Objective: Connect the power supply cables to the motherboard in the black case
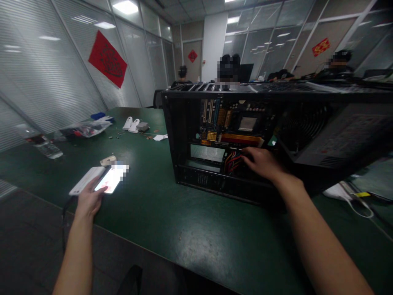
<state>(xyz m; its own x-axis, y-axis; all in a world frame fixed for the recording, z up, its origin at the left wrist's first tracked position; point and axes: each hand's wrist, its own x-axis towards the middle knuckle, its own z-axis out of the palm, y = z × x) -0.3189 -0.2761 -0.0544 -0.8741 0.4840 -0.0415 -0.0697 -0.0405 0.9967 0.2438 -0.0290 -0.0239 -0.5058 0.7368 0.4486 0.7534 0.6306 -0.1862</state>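
Note:
In my left hand (89, 198) is a smartphone (109, 182) with a bright lit screen, the thumb lying on its lower edge. Under and beside it on the table lies a flat white box-like thing (86, 181). A black computer case (199, 189) stands with its side open towards me. My right hand (260, 162) reaches into it, fingers curled at a bundle of coloured cables (232, 162); the far fingertips are partly hidden. Above the hand are the motherboard (233, 112) and a square processor (247, 123). A power supply (340, 135) sits at the right.
On the green table (147, 213) at the left are a plastic bottle (49, 147), a clear bag of items (84, 129), white pieces (133, 125) and small loose parts. A white cable (364, 213) lies right of the case. Several people sit behind it.

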